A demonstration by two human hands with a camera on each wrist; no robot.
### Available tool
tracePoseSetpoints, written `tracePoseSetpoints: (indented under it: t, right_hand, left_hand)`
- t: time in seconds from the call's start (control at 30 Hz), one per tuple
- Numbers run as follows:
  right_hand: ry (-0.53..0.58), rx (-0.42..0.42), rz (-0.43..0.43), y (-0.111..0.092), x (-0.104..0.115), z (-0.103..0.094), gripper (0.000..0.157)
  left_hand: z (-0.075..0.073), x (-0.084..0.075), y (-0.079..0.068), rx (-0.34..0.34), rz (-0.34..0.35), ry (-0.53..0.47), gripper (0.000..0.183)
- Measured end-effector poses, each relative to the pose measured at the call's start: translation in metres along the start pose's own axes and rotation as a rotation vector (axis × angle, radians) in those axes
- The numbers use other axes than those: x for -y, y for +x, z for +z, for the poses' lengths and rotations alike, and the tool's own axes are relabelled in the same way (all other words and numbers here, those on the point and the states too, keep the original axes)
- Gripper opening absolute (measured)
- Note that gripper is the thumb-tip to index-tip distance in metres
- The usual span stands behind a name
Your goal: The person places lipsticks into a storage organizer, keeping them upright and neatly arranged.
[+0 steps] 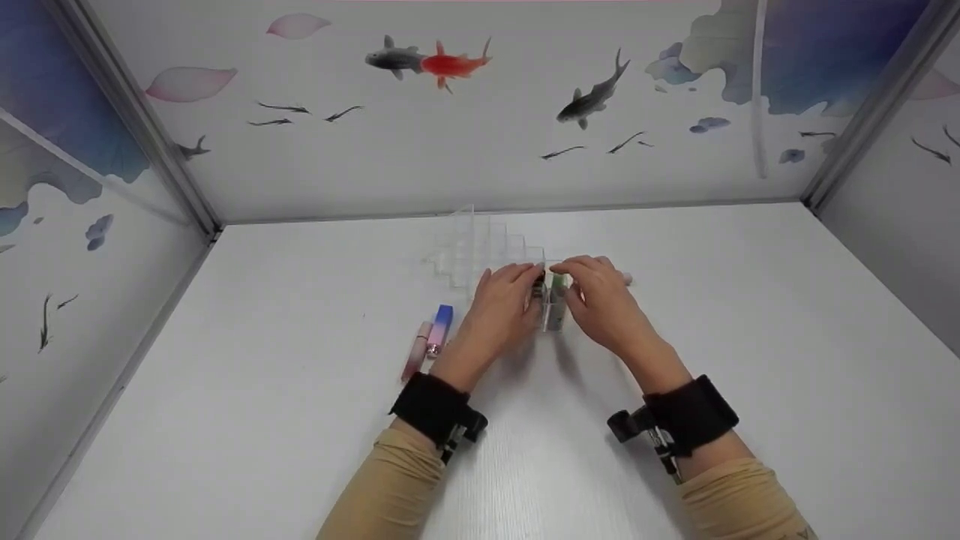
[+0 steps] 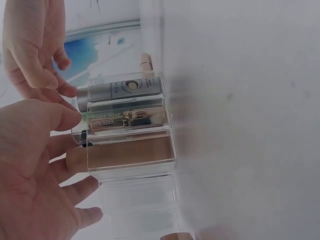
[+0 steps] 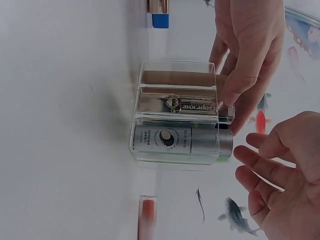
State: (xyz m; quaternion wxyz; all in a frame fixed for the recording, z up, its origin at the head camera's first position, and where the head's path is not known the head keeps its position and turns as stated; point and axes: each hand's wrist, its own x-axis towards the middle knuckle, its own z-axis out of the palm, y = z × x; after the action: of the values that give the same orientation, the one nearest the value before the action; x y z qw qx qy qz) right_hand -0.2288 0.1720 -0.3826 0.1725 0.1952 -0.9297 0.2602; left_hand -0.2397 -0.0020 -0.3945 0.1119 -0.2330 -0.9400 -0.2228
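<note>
A clear stepped organizer (image 1: pixel 491 244) with small compartments stands at the back middle of the table. Three cosmetic tubes stand in its front compartments: a silver one with a coconut picture (image 3: pixel 167 138), a gold one lettered "avocado" (image 3: pixel 196 106) and a tan one (image 2: pixel 130 154). My left hand (image 1: pixel 501 304) is at their upper ends, its thumb and fingers pinching the top of the avocado tube. To the right, my right hand (image 1: pixel 604 298) has loosely bent fingers with nothing between them. Its fingertips are close beside the silver tube's top, seemingly just apart from it.
Left of my left hand, a blue-and-pink lipstick (image 1: pixel 440 330) and a pink lip gloss tube (image 1: pixel 416 352) lie on the white table (image 1: pixel 262 375). Another small tube (image 3: pixel 147 217) is beyond my right hand. Printed wall panels (image 1: pixel 487 150) enclose the back and sides.
</note>
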Motion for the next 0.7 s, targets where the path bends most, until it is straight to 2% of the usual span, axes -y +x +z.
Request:
tracePoseSetpoints:
  t: [0.07, 0.17, 0.3, 0.43, 0.53, 0.7]
  right_hand:
    - [0.007, -0.006, -0.007, 0.000, 0.001, 0.000, 0.030]
    - [0.025, -0.022, -0.017, 0.000, 0.004, 0.000, 0.030]
    - [0.056, -0.048, -0.034, 0.001, 0.009, 0.002, 0.029]
    - [0.075, -0.083, -0.090, 0.001, 0.019, 0.004, 0.028]
    - [0.090, -0.091, -0.150, 0.001, 0.026, 0.007, 0.027]
    - [0.145, -0.007, -0.249, 0.000, 0.038, 0.015, 0.026]
  left_hand:
    - [-0.004, 0.001, -0.001, -0.045, 0.007, -0.034, 0.045]
    - [-0.014, 0.004, -0.002, -0.149, 0.018, -0.079, 0.040]
    - [-0.031, 0.007, -0.005, -0.226, -0.036, -0.114, 0.033]
    - [-0.049, 0.009, -0.010, -0.208, -0.117, -0.114, 0.028]
    - [-0.058, 0.013, -0.015, -0.165, -0.152, -0.088, 0.022]
    - [-0.069, 0.019, -0.029, 0.012, -0.207, -0.017, 0.017]
